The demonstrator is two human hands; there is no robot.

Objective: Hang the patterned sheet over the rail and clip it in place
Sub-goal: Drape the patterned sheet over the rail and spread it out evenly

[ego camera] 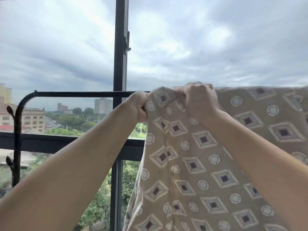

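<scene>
Your left hand [139,105] is closed in a fist on the left edge of the patterned sheet [200,164], pinching the cloth just beside the black rail [75,94]. Your fingertips are curled away from the camera, so you cannot tell whether they also wrap the rail itself.

Starting at the far left, the rail's upright [16,142] rises and curves into the horizontal bar. Two small dark knobs stick out from that upright; what they are is hard to make out. The bar runs bare to the right, crosses in front of the dark window frame [120,47], and disappears under your left hand. This bare stretch of rail is the open room on that side. Through the glass there are grey clouds, distant buildings and treetops.

Right of your left hand, the sheet's top edge is bunched into a hump between your two fists. Your right hand [196,100] is clamped shut on that bunched cloth, knuckles facing you, close beside the left hand. No clip is visible; anything held inside either fist is hidden.

Further right, the sheet, tan with white diamonds and circles, lies draped over the rail, covering it completely. Its top edge runs level to the right border, where it is cut off. The cloth hangs down past the bottom border, so its lower edge is out of view. Your right forearm covers part of the pattern.
</scene>
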